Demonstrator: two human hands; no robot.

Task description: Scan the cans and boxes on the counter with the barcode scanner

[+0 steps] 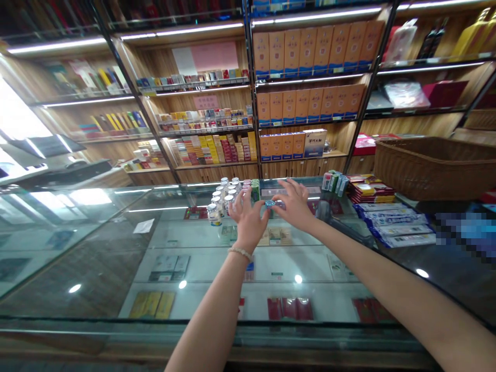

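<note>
Over the glass counter, both hands pinch one small blue, shiny item (270,203) between thumb and fingertips; it is too small to name its kind. My left hand (248,217), with a beaded bracelet (241,253) at the wrist, has it from the left, other fingers raised. From the right, my right hand (295,204) grips its other end, fingers partly spread. Just left of my left hand stand several small white-capped bottles (215,214). Green containers (254,189) show behind the hands. A dark handheld scanner (341,225) lies beside my right forearm.
The glass display counter (217,263) holds flat packs inside. At right are small boxes (335,182), red-yellow packs (370,189), blue-white packs (395,225) and a wicker basket (434,165). A paper slip (143,226) lies left. Stocked shelves (209,129) line the back wall.
</note>
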